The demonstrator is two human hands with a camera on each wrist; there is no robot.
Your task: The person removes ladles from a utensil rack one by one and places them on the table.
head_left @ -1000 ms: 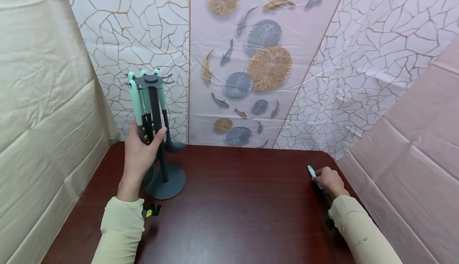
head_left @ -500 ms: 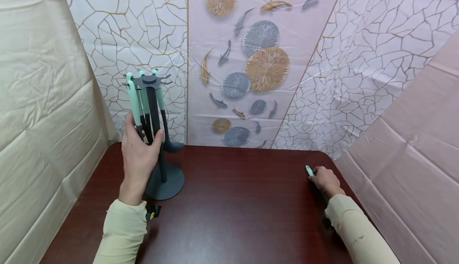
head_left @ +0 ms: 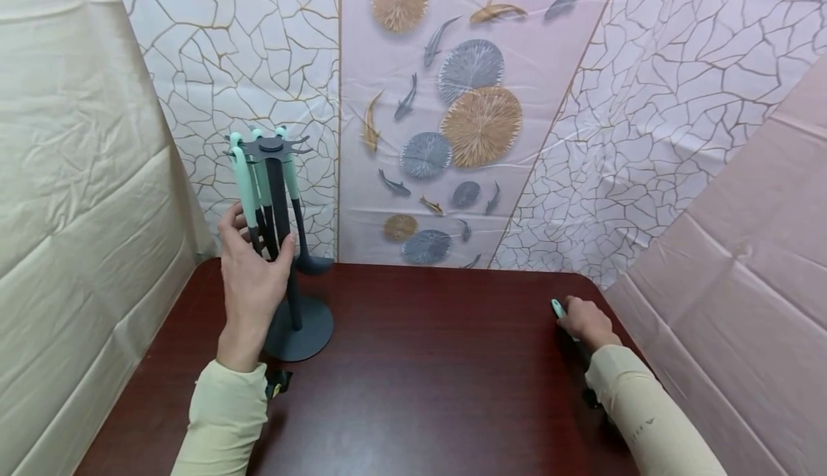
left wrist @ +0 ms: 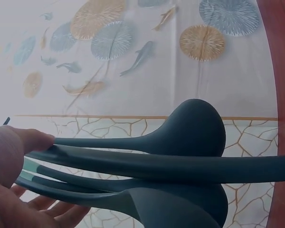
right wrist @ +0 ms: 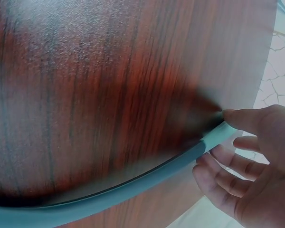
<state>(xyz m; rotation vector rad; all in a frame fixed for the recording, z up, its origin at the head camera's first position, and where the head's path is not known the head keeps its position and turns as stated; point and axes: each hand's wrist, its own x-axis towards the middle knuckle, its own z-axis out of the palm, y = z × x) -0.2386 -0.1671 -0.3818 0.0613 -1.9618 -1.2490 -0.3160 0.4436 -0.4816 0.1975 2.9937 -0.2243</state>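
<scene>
At the left, a dark utensil stand [head_left: 310,332] with a round base holds several utensils with mint handles [head_left: 243,178] on its hooked top. My left hand [head_left: 254,293] reaches round the hanging utensils and the pole, thumb against the pole. In the left wrist view, a ladle [left wrist: 194,128] hangs beside the pole [left wrist: 237,168], with other dark utensil heads below. At the right, my right hand [head_left: 586,322] pinches the mint handle [head_left: 558,309] of a long dark utensil [right wrist: 133,187] low over the table. Its head is out of the right wrist view.
Dark red-brown table [head_left: 426,361] has rounded far corners. A patterned cloth [head_left: 420,196] with fish and round motifs hangs behind it, and plain pale cloth [head_left: 77,232] hangs at the left. Pinkish cloth [head_left: 743,282] stands close along the right edge.
My left hand has loosened and turned slightly, its thumb sliding off the front of the pole to the pole's right side. My right hand has hardly moved and keeps the mint handle.
</scene>
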